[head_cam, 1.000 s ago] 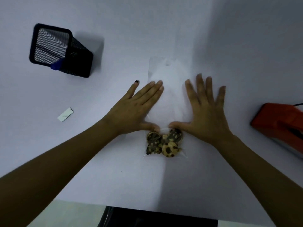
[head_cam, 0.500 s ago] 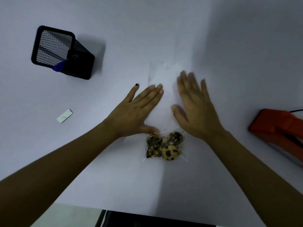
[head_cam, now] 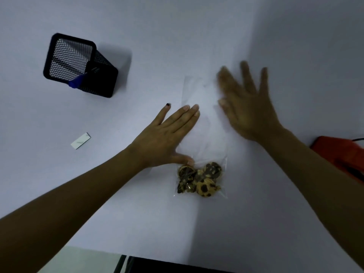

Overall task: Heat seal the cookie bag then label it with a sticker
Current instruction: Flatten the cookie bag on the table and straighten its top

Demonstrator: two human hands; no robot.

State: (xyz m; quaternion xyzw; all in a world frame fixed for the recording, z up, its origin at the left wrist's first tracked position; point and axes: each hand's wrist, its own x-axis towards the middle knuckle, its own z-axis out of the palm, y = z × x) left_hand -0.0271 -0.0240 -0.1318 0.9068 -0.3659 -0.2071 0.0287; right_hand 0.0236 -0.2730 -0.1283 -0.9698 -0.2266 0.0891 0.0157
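Observation:
A clear cookie bag (head_cam: 202, 115) lies flat on the white table, its open end pointing away from me. Several chocolate-chip cookies (head_cam: 199, 179) are bunched at its near end. My left hand (head_cam: 167, 138) lies flat on the bag's left side, fingers spread, thumb pressing just above the cookies. My right hand (head_cam: 246, 107) is blurred, fingers spread, at the bag's upper right edge. A small white sticker (head_cam: 80, 140) lies on the table to the left. The orange heat sealer (head_cam: 342, 156) sits at the right edge, partly behind my right forearm.
A black mesh pen holder (head_cam: 78, 66) with a blue-capped pen stands at the far left. The table's front edge (head_cam: 157, 257) runs near the bottom, with a dark object below it.
My right hand has slid away from the cookies, up along the bag toward its open end and to the right. My left hand has stayed pressed in place.

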